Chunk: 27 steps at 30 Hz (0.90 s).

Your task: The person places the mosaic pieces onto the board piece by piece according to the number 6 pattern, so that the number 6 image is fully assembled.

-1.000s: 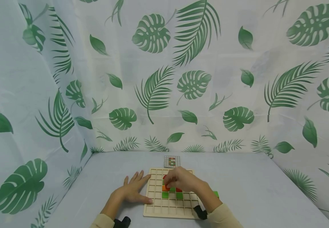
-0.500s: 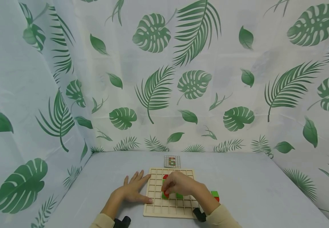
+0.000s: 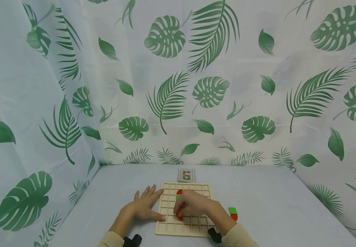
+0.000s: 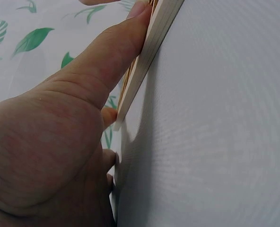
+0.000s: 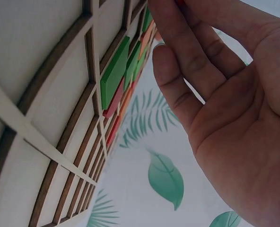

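A wooden grid board (image 3: 169, 227) lies on the table. My left hand (image 3: 144, 207) is spread beside it, with the thumb and index fingertips on its left edge; the left wrist view shows the thumb (image 4: 116, 49) against the rim. Over the board's middle, my right hand (image 3: 193, 203) pinches a red tile (image 3: 179, 218) with a rounded side, low at a cell in the lower left part. A red rounded tile (image 3: 179, 191) and a green tile (image 3: 178, 197) sit in cells above it. More green tiles (image 5: 115, 73), red and orange ones show in the right wrist view; from the head, my right hand mostly hides them.
Right of the board a loose green square tile (image 3: 232, 210) and a red rounded tile (image 3: 234, 217) lie together on the table. Behind the board is a small card (image 3: 186, 175) printed with a coloured grid figure. A leaf-patterned curtain (image 3: 178, 151) closes off the back.
My right hand has moved toward me and slightly left across the board, carrying the red tile to a lower cell. My left hand stays on the board's edge.
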Available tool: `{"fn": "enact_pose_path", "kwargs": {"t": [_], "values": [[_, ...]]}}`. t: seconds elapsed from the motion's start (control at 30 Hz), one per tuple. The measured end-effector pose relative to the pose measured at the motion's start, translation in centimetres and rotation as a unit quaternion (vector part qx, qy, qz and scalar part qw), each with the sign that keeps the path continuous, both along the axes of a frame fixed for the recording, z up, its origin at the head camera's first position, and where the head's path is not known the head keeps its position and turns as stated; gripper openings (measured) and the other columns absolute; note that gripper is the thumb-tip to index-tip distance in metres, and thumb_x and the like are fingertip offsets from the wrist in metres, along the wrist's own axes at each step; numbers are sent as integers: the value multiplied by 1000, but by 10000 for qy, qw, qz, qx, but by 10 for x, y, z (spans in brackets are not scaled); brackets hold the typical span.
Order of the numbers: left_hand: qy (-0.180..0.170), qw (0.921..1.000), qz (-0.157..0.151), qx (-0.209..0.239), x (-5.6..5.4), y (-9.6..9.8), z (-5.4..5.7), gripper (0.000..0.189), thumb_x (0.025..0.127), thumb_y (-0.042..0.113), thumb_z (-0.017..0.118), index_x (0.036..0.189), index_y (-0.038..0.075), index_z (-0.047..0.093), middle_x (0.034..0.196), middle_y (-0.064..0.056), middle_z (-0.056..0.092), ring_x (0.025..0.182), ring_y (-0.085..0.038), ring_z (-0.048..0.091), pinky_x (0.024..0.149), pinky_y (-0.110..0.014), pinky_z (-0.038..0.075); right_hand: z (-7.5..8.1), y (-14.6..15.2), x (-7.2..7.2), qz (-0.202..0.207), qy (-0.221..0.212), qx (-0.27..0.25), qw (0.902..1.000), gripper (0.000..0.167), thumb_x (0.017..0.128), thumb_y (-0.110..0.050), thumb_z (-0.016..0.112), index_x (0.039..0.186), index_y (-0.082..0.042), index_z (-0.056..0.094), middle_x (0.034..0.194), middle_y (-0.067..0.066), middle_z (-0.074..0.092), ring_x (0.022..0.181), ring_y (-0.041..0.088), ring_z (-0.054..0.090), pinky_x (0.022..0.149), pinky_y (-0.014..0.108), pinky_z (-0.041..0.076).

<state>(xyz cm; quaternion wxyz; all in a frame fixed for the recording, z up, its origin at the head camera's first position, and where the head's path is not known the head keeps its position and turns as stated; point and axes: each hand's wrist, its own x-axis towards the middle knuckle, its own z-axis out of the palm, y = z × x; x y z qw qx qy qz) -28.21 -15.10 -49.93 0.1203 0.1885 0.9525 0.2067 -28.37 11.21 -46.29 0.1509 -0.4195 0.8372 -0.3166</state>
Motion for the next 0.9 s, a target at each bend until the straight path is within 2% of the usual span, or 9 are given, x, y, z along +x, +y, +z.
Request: {"fn": "enact_pose_path", "kwargs": {"t": [0.1,0.23,0.5,0.9], "values": [[1,10000,8,19,0,0,0,113,75,74,79,165,23,31,174,-19,15,161,-44,9,120,-79,0,-1,-1,0,108,132,94,9998,14,88,-1,80,97,-11,84,90,-10,79,76,-6,68,72,16,58],[5,10000,15,20,1,0,1,113,75,73,79,165,23,32,174,-19,15,161,-44,9,120,-79,0,-1,-1,1,162,99,132,9997,13,88,-1,80,97,-10,84,90,-10,79,76,-7,67,72,16,58],[6,10000,20,34,1,0,1,113,75,73,80,164,22,32,174,-19,15,161,-45,9,120,-79,0,-1,-1,3,40,-188,244,9995,14,89,-3,79,99,-12,84,88,-14,78,74,-5,64,73,16,58],[34,10000,-8,29,-1,0,-2,114,75,73,79,164,22,32,174,-19,15,161,-45,9,120,-79,0,-3,-1,3,-33,-152,407,9991,13,89,-3,80,97,-14,81,86,-12,76,74,-5,64,73,16,57]]}}
